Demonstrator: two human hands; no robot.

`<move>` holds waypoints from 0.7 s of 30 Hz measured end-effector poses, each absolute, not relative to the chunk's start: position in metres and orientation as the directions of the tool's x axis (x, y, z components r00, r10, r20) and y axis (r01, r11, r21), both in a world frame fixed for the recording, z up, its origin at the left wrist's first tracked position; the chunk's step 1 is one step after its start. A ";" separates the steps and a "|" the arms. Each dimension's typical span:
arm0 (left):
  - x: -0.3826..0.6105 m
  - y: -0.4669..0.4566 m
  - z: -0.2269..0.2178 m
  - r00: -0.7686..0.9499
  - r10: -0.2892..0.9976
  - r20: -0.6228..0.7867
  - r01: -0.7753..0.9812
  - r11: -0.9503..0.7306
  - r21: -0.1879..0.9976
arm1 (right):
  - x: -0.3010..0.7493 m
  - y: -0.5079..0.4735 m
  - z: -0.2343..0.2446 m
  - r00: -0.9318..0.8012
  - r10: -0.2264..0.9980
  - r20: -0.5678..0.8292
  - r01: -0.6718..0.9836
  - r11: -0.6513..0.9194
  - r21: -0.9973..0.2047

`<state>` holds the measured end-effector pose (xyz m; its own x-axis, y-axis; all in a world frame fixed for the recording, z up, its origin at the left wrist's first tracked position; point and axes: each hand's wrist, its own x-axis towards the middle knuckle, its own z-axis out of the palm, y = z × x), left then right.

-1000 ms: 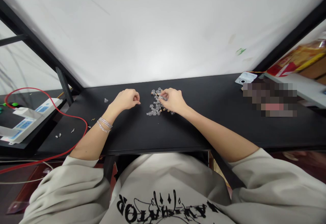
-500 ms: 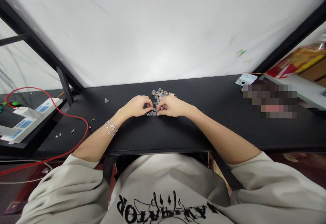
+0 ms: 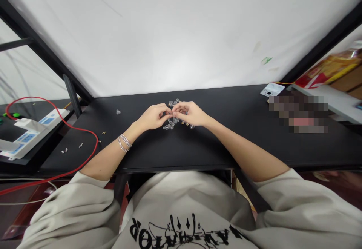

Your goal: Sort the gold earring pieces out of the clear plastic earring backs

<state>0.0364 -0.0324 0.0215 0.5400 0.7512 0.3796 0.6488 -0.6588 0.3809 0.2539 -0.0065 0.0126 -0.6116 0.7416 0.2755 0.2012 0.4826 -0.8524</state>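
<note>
My left hand (image 3: 154, 116) and my right hand (image 3: 188, 113) meet at the fingertips just above a loose cluster of small clear glass-like beads with tan bits (image 3: 173, 122). Whatever lies between the fingertips is hidden, and the hands cover part of the cluster. Both hands hover over the black tabletop (image 3: 158, 147). A single clear piece (image 3: 118, 111) lies apart, to the left of my left hand. Several silver bracelets (image 3: 125, 141) circle my left wrist.
Left of the table are a white power strip (image 3: 28, 136), a red cable (image 3: 85, 147) and small metal bits (image 3: 80, 145). A white round-lensed device (image 3: 272, 89) and a pixelated patch (image 3: 298, 114) lie at the right, beyond them a yellow-red package (image 3: 329, 69).
My left hand has moved right from beside the cluster to meet my right hand. Both hands have closed together over the cluster, and their fingertips now touch.
</note>
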 end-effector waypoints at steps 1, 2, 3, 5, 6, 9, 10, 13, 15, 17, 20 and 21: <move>0.036 -0.032 0.022 0.542 0.749 0.381 0.646 -0.661 0.382 | 0.254 -0.006 0.012 -0.606 0.748 0.271 0.205 0.476 -0.855; 0.036 -0.032 0.022 0.539 0.749 0.386 0.644 -0.662 0.383 | 0.254 -0.007 0.012 -0.599 0.754 0.271 0.212 0.476 -0.854; 0.036 -0.032 0.022 0.532 0.750 0.393 0.645 -0.659 0.386 | 0.253 -0.007 0.012 -0.591 0.758 0.277 0.222 0.483 -0.847; 0.035 -0.032 0.022 0.514 0.759 0.399 0.651 -0.648 0.395 | 0.253 -0.009 0.013 -0.575 0.759 0.306 0.252 0.520 -0.816; 0.035 -0.032 0.022 0.508 0.765 0.396 0.654 -0.642 0.399 | 0.252 -0.011 0.014 -0.564 0.759 0.324 0.272 0.542 -0.795; 0.035 -0.032 0.023 0.507 0.772 0.384 0.656 -0.634 0.410 | 0.251 -0.015 0.016 -0.534 0.762 0.367 0.336 0.589 -0.735; 0.034 -0.031 0.024 0.509 0.772 0.380 0.651 -0.634 0.416 | 0.250 -0.016 0.016 -0.532 0.759 0.376 0.350 0.601 -0.718; 0.031 -0.030 0.027 0.517 0.781 0.350 0.646 -0.624 0.439 | 0.249 -0.017 0.014 -0.547 0.733 0.405 0.382 0.648 -0.659; 0.027 -0.028 0.029 0.525 0.787 0.326 0.656 -0.617 0.435 | 0.249 -0.015 0.013 -0.535 0.725 0.433 0.401 0.670 -0.624; 0.022 -0.025 0.031 0.515 0.793 0.325 0.671 -0.609 0.423 | 0.250 -0.013 0.012 -0.500 0.738 0.453 0.419 0.664 -0.619; 0.011 -0.020 0.034 0.445 0.827 0.344 0.723 -0.558 0.406 | 0.253 -0.009 0.011 -0.439 0.786 0.435 0.454 0.612 -0.648; 0.008 -0.019 0.035 0.414 0.839 0.352 0.747 -0.534 0.395 | 0.254 -0.008 0.010 -0.428 0.798 0.424 0.465 0.597 -0.653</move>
<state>0.0075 -0.0186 0.0353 0.4140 0.8394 0.3522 0.7474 -0.5343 0.3949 0.2537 -0.0084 0.0103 -0.4282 0.7979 0.4244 0.4651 0.5972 -0.6535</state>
